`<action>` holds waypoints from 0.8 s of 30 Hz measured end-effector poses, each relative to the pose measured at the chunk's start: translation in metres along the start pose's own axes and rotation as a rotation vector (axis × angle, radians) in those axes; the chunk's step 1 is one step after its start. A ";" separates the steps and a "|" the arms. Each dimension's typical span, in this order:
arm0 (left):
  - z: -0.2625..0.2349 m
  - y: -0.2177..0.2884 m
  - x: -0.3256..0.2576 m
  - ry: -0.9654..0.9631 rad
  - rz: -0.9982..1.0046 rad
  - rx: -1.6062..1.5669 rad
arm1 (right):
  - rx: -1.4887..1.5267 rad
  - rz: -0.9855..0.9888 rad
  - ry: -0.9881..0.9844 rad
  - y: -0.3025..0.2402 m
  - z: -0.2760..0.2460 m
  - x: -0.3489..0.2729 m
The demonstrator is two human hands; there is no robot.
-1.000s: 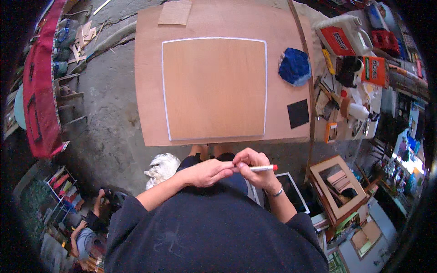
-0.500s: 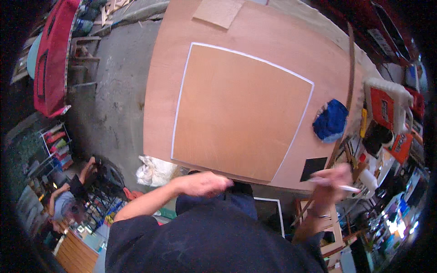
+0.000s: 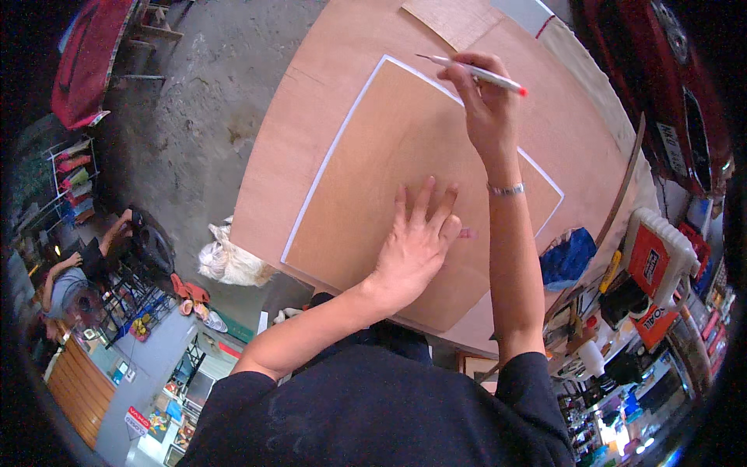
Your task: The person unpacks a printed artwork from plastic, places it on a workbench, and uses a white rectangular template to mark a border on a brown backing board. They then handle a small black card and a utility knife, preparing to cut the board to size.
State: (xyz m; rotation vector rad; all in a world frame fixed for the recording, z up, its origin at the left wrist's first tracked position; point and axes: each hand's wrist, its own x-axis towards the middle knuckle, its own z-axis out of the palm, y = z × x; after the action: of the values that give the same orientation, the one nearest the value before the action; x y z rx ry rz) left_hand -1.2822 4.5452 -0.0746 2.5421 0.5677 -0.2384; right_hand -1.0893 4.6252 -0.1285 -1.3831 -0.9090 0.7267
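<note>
My left hand lies on a tan plywood sheet with white edging, its fingers spread. Beside its thumb side shows a small pinkish thing, too little of it visible to name. Above the sheet's far edge, my right hand grips a white pencil with a red end; its dark tip points left. The sheet rests on a larger pinkish wooden board. My right forearm hides part of the sheet's right side.
At the board's right edge lies a blue cloth, near a yellow-handled tool and a white jug with a red label. A wood offcut sits at the far edge. A white furry bundle is at lower left; another person is at far left.
My right hand has moved from the near right up over the sheet's far edge with the pencil. My left hand has come forward and spread on the sheet. The view has turned.
</note>
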 end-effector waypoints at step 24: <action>0.019 0.002 0.005 -0.047 -0.078 0.065 | -0.188 -0.035 -0.185 0.020 0.019 0.026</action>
State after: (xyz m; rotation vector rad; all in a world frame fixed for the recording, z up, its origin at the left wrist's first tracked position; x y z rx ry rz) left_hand -1.2784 4.5357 -0.0912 2.5717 0.6518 -0.3496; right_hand -1.0917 4.6587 -0.1461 -1.4775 -1.1692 0.7666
